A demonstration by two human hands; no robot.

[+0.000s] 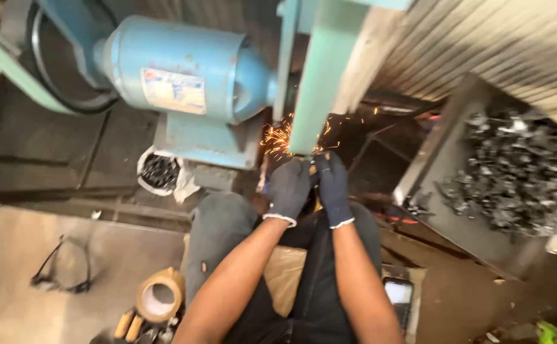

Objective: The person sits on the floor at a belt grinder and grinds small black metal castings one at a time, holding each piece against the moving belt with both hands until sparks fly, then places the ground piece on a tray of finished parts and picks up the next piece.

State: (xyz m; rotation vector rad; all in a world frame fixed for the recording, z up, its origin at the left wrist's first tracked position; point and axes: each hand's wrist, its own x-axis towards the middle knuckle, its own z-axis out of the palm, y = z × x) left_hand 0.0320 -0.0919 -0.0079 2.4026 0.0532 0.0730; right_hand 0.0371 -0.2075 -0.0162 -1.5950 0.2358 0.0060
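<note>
Gloved left hand (289, 188) and right hand (332, 185) pinch a small, mostly hidden workpiece against the grinding belt (313, 95) at 12 o'clock; a slip risks fingers hitting it, sparks (278, 139) burning bare forearms

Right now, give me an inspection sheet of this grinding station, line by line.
Surface: dusty concrete floor.
Job's things: blue motor driving a green belt grinder; sparks at the contact point; the workpiece is too small to make out.
Clutter: tape roll, safety glasses, phone, white bag of parts.
Grippers: left hand and right hand, both in dark gloves, pressed together under the grinder.
Cables: nothing seen.
Surroundings: metal tray of dark metal pieces, corrugated wall.
</note>
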